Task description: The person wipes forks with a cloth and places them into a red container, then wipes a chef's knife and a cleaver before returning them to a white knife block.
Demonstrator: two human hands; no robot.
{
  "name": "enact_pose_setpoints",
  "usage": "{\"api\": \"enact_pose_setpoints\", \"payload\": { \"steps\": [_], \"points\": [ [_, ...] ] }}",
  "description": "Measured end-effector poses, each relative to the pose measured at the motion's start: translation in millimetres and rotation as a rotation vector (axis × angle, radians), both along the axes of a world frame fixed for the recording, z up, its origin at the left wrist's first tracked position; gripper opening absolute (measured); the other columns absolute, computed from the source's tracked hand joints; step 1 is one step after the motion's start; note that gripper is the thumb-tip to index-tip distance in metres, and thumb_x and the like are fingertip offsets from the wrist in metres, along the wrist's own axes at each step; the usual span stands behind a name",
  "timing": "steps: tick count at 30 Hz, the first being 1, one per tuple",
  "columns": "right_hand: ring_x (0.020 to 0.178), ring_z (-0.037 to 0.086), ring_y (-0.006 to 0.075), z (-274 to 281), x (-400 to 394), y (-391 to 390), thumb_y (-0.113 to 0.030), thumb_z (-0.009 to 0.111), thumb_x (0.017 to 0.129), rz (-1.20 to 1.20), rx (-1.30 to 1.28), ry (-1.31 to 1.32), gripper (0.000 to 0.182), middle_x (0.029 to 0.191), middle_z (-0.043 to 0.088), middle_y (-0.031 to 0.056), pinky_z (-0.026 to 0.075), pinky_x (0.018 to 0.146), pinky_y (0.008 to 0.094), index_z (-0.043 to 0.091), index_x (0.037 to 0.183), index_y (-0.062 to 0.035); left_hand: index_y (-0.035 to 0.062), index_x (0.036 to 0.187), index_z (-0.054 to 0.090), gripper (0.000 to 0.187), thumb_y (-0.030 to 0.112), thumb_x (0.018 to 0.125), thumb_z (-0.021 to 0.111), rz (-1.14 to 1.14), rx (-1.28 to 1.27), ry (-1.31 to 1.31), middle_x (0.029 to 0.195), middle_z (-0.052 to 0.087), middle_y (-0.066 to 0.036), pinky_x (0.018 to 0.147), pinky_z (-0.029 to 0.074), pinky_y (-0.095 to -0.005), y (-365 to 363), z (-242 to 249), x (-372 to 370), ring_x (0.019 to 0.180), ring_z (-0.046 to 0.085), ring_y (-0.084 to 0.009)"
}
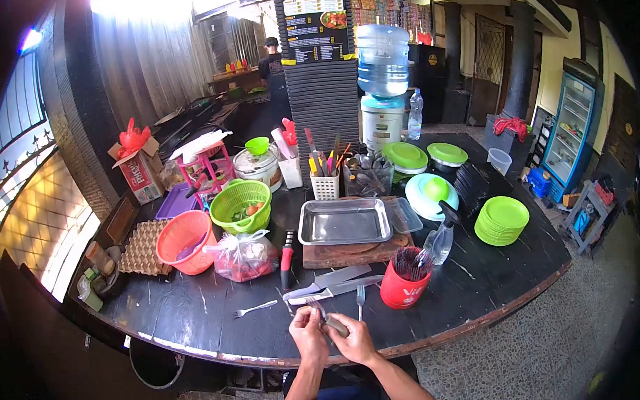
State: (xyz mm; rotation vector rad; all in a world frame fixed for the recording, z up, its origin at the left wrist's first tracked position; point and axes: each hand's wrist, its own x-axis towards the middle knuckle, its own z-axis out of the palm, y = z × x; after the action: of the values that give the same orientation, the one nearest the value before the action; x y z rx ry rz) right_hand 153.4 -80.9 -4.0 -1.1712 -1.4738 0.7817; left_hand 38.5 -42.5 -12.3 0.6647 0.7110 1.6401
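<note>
Over the table's front edge, my left hand (309, 336) is closed, with a slim metal fork (314, 304) rising from its fingertips. My right hand (354, 343) is pressed up close beside it, its fingers closed round a grey-brown oblong piece (336, 326); I cannot tell whether this is joined to the fork. Just beyond the hands lie two kitchen knives (340, 275) with pale handles, side by side. One fork (255, 309) rests flat to their left, another fork (361, 301) to their right. A red-and-black handled tool (287, 261) lies behind the knives.
On the black table (197, 313) stand a red cup of dark straws (405, 285), a spray bottle (443, 238), green plates (502, 222) and a metal tray (345, 222) on a wooden board (336, 255). Leftward are baskets, a filled plastic bag (244, 257) and egg trays (147, 248). A person (273, 71) stands far back.
</note>
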Motion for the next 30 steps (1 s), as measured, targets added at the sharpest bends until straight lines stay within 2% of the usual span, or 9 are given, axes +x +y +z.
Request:
{"api": "enact_pose_setpoints", "payload": {
  "steps": [1,4,6,10,16,20,25,27,30],
  "points": [
    [0.089,0.076,0.0270,-0.9,-0.7,-1.3,-0.013,0.073,0.094,-0.001,-0.002,0.001,0.033,0.098,0.075,0.0205,0.057,0.075,0.0368,0.067,0.125,-0.0013,0.0010,0.097,0.067,0.001,0.001,0.097,0.067,0.041,-0.047,-0.022,0.091,0.067,-0.003,0.072,0.048,-0.0245,1.4,-4.7,-2.1,0.079,0.061,-0.0091],
    [0.087,0.072,0.0132,-1.2,-3.2,-3.0,-0.011,0.073,0.094,0.031,-0.017,-0.011,0.033,0.095,0.075,0.0160,0.057,0.075,0.0323,0.067,0.125,-0.0003,0.0022,0.096,0.066,0.005,0.004,0.100,0.065,0.088,-0.128,-0.047,0.089,0.067,-0.004,0.069,0.049,-0.0270,5.5,-4.4,-9.8,0.075,0.061,-0.0114],
    [0.097,0.076,0.0341,0.2,-1.7,-3.7,-0.014,0.074,0.093,0.050,-0.029,-0.058,0.035,0.103,0.074,0.0232,0.058,0.077,0.0399,0.066,0.124,0.0000,0.0027,0.096,0.065,0.008,0.006,0.102,0.061,0.052,-0.151,-0.120,0.086,0.065,-0.004,0.070,0.050,-0.0302,8.4,-0.1,-13.4,0.074,0.061,-0.0146],
    [0.098,0.075,0.0361,3.0,5.7,-3.7,-0.015,0.074,0.093,0.078,-0.025,-0.071,0.036,0.106,0.074,0.0228,0.059,0.079,0.0404,0.065,0.125,-0.0009,0.0026,0.096,0.063,0.010,0.008,0.104,0.059,0.048,-0.143,-0.166,0.085,0.063,-0.003,0.070,0.052,-0.0335,17.9,3.8,-21.9,0.069,0.058,-0.0157],
    [0.095,0.074,0.0359,15.3,23.0,-6.8,-0.016,0.077,0.091,0.024,0.046,-0.226,0.035,0.107,0.074,0.0177,0.059,0.081,0.0419,0.068,0.123,-0.0045,0.0043,0.093,0.063,0.010,0.007,0.103,0.061,0.069,-0.110,-0.073,0.091,0.066,-0.004,0.063,0.045,-0.0267,27.8,9.2,-21.1,0.065,0.051,-0.0099],
    [0.091,0.075,0.0315,3.3,44.6,-4.1,-0.016,0.078,0.091,-0.057,0.088,-0.109,0.031,0.103,0.075,0.0173,0.059,0.078,0.0391,0.069,0.119,-0.0035,0.0043,0.094,0.059,0.010,0.008,0.103,0.063,0.119,0.032,-0.078,0.090,0.062,-0.005,0.066,0.045,-0.0262,48.8,13.3,-19.1,0.075,0.054,-0.0109],
    [0.090,0.076,0.0329,-65.0,68.3,4.6,-0.016,0.075,0.093,-0.449,0.055,-0.016,0.027,0.099,0.075,0.0205,0.058,0.077,0.0395,0.069,0.115,0.0000,0.0039,0.096,0.057,0.009,0.005,0.103,0.062,0.242,0.197,-0.021,0.090,0.061,-0.005,0.071,0.058,-0.0324,68.7,59.0,5.3,0.076,0.059,-0.0132],
    [0.091,0.076,0.0336,-75.1,71.3,7.3,-0.016,0.074,0.093,-0.457,0.017,0.032,0.027,0.099,0.075,0.0207,0.058,0.077,0.0396,0.069,0.114,0.0001,0.0033,0.100,0.058,0.006,0.001,0.101,0.064,0.177,0.246,0.033,0.092,0.062,-0.005,0.076,0.065,-0.0383,67.7,76.2,30.7,0.077,0.063,-0.0141],
    [0.093,0.075,0.0369,-71.9,71.3,7.1,-0.017,0.072,0.094,-0.448,0.000,-0.011,0.027,0.099,0.075,0.0213,0.057,0.080,0.0414,0.069,0.114,0.0006,-0.0011,0.103,0.060,0.005,0.003,0.102,0.063,0.076,0.342,0.157,0.095,0.065,-0.009,0.078,0.064,-0.0400,60.4,105.4,77.8,0.079,0.066,-0.0164]
  ]
}}
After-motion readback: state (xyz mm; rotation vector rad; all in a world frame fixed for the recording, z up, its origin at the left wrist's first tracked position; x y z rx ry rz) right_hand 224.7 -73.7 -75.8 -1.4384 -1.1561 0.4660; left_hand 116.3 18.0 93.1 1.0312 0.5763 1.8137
